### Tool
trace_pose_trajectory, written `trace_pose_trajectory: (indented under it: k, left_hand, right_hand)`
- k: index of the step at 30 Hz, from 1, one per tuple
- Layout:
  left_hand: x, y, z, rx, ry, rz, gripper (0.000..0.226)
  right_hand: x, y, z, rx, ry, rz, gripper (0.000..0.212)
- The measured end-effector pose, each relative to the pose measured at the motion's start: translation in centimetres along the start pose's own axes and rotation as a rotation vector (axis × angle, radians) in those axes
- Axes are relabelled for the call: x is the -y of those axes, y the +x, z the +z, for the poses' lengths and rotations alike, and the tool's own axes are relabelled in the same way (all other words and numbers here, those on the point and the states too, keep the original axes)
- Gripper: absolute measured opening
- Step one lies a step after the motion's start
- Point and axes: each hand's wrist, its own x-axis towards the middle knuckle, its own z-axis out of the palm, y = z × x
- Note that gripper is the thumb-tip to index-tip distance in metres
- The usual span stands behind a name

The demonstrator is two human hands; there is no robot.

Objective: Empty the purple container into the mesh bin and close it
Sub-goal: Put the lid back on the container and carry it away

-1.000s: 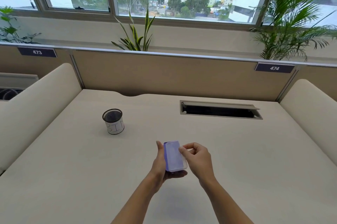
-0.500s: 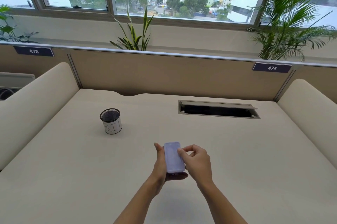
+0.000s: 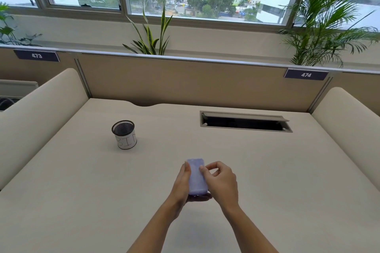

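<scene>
A small purple container (image 3: 196,176) with a pale lid is held above the beige desk (image 3: 82,191), near its front centre. My left hand (image 3: 182,182) cups it from the left and below. My right hand (image 3: 221,182) pinches the lid's right edge with thumb and forefinger. The lid looks closed; the contents are hidden. The black mesh bin (image 3: 124,137), with a white paper label around it, stands upright on the desk to the far left of my hands.
An open cable slot (image 3: 244,122) is set into the desk at the back right. Padded dividers (image 3: 37,112) flank both sides. A partition (image 3: 185,82) closes the back, with plants behind it.
The container has tilted flatter, its lid now facing up more. My right fingers have shifted along the lid's right edge. The view has drifted slightly.
</scene>
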Motion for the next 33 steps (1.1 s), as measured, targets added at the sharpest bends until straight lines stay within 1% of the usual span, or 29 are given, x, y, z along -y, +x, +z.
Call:
trace_pose_trajectory:
  k: [4,9,12,17,22,27,30,33]
  left_hand:
    - [-0.1,-0.2,-0.2,-0.003,0.016,0.011,0.041]
    - [-0.4,-0.3,-0.2,0.005,0.040,0.032,0.036]
    - [-0.5,-0.4,0.0,0.024,0.057,0.041,0.034]
    - [-0.6,-0.5,-0.2,0.016,0.085,0.065,0.026]
    - [-0.6,-0.6,-0.3,0.025,0.103,0.108,0.022]
    - [-0.8,-0.5,-0.2,0.029,0.094,0.165,0.027]
    - [-1.0,-0.6,-0.1,0.024,0.095,0.200,0.028]
    - [-1.2,-0.8,0.1,0.025,0.091,0.237,0.029]
  right_hand:
    - [-0.1,-0.2,0.0,0.031,-0.014,-0.014,0.021]
    - [0.0,-0.7,0.1,-0.027,-0.114,-0.064,0.023]
    - [-0.1,-0.6,0.0,-0.023,-0.098,-0.070,0.023]
    - [-0.6,-0.5,0.0,0.009,0.005,-0.044,0.025]
    - [-0.9,-0.3,0.0,0.099,0.212,0.007,0.011]
    - [-0.2,-0.3,-0.5,0.162,0.349,0.037,0.007]
    - [0.2,0.1,-0.8,0.210,0.392,0.055,0.009]
    - [0.8,0.2,-0.7,0.212,0.427,0.071,0.024]
